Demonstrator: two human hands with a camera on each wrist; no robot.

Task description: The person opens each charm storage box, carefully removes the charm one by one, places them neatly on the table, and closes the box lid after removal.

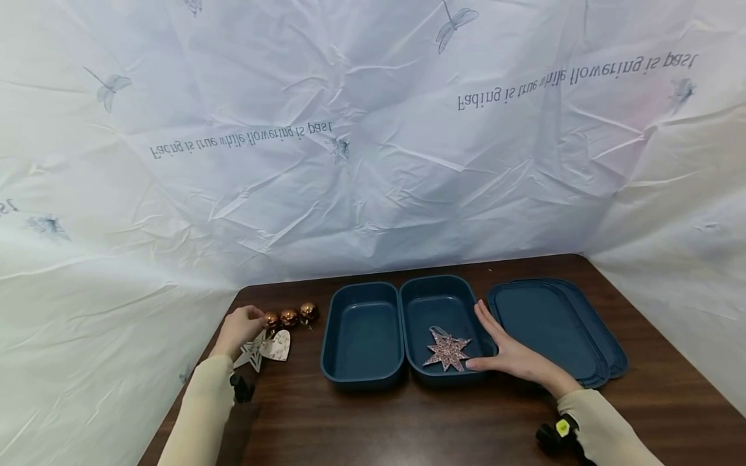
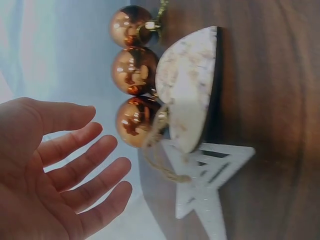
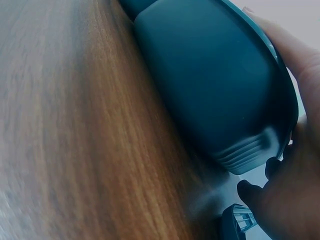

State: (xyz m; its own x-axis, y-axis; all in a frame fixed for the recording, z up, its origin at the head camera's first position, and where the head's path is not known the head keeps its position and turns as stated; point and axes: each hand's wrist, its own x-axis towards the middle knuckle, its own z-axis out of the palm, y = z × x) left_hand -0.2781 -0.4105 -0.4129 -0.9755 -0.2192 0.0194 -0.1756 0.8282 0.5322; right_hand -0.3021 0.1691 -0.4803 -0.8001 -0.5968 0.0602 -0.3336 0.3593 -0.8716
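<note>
My left hand (image 1: 237, 331) is at the left with its fingers apart and loosely bent, holding nothing. In the left wrist view its fingertips are close beside three shiny copper baubles (image 2: 134, 70). Near them lie a pale heart ornament (image 2: 187, 87) and a white openwork star (image 2: 207, 172) with a twine loop. My right hand (image 1: 515, 356) grips the near right corner of the right blue container (image 1: 449, 285), thumb over the rim and fingers along the outer side. A pink glittery star (image 1: 447, 349) lies in that container.
Against the right container stands a second blue container (image 1: 364, 336). Two blue lids (image 1: 542, 323) lie overlapped on the wooden table (image 1: 373, 430) at the right. A white printed sheet (image 1: 373, 188) hangs behind and at both sides.
</note>
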